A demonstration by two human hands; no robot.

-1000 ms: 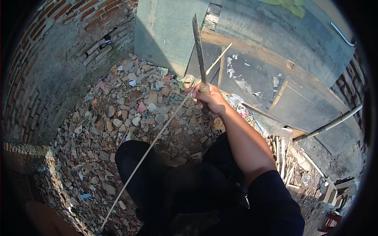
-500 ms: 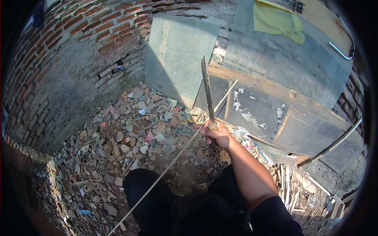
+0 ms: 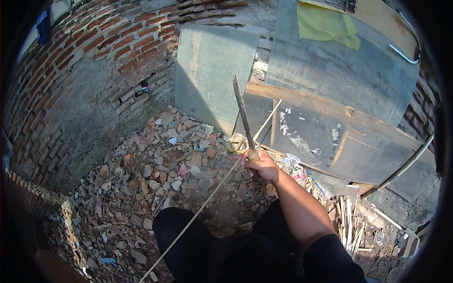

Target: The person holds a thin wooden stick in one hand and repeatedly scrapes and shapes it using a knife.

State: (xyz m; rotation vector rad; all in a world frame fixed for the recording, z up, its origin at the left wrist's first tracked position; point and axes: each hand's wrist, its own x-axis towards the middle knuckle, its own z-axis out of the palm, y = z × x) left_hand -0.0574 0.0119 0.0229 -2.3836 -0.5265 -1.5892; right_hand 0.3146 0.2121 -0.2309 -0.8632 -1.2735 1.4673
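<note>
My right hand [image 3: 265, 169] is closed around the wooden handle of a machete [image 3: 243, 112], whose long dark blade points up and slightly left. A thin pale strip [image 3: 200, 208], bamboo or wood, crosses diagonally behind the handle. It passes by my fingers, its far end rising right of the blade and its near end leaving the lower edge. Whether my fingers also pinch the strip is hard to see. My left hand is out of view; a dim brown shape in the lower left corner is too dark to make out.
Broken rubble [image 3: 141, 184] covers the ground before my dark-clothed legs [image 3: 184, 240]. A pile of split sticks [image 3: 348, 224] lies at the right. Grey-green boards [image 3: 212, 70] lean against a worn brick wall [image 3: 85, 80]. A pole [image 3: 401, 170] slants at the right.
The machete's tip has tilted a little left, and the hand sits slightly lower in the picture. The view has shifted slightly; the strip still crosses at the hand.
</note>
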